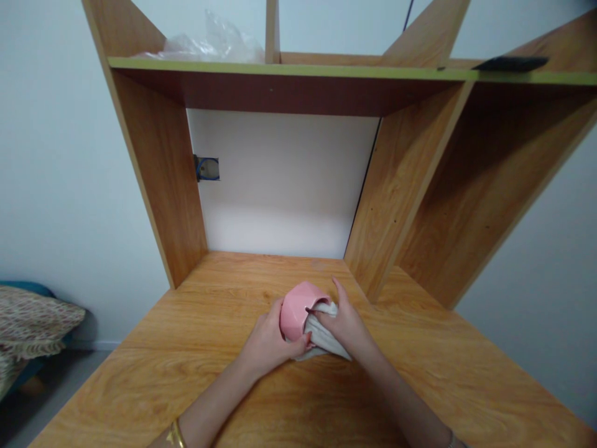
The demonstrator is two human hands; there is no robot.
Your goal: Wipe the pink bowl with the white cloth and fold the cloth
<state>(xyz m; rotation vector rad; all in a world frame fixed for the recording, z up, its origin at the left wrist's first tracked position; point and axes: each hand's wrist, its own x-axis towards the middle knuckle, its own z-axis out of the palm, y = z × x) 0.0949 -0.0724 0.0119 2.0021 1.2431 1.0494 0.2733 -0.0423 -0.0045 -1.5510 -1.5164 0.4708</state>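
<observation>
A pink, faceted bowl or cup (297, 308) is tipped on its side above the desk, its mouth facing right. My left hand (273, 339) wraps around its left and lower side, thumb near the rim. Part of a whitish cloth (326, 339) is inside the mouth, and the rest hangs out below. My right hand (342, 320) is at the mouth, its fingers pressing the cloth into the opening while the thumb points up. Some of the right fingertips are hidden by the cloth and the rim.
The wooden desk (224, 379) spreads under my hands. Behind it stand upright wooden panels (156, 180) and a shelf (280, 70) with clear plastic wrap (205, 43) and a black object (510, 63). An open wall socket box (208, 168) shows at the back. Left is a patterned cloth (35, 320).
</observation>
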